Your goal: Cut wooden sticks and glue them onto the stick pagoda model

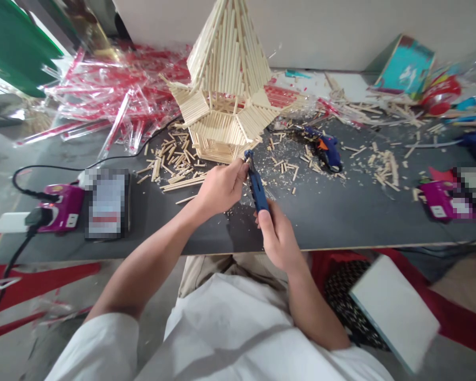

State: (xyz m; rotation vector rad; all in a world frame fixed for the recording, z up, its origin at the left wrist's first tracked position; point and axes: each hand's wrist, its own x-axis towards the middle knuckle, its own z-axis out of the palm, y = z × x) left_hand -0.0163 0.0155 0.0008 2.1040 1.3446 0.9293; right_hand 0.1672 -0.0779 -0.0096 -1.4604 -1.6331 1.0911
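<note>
My right hand (277,238) is closed around the handles of a pair of blue-handled pliers (257,189), which point away from me. Beside the jaws, my left hand (224,184) is pinched shut, its fingertips close to the tool's head. Whatever sits between those fingers is too small to make out. Just beyond both hands stands a model pavilion (218,127) built of thin pale wooden sticks, with a tall pointed roof. Several longer sticks (184,181) lie left of my left hand.
Cut stick pieces (172,153) litter the dark table (206,235). A blue glue gun (327,148) lies to the right. Red-and-clear plastic wrappers (122,95) are heaped at back left. A phone (108,203) and a purple power adapter (63,206) with cables sit at left.
</note>
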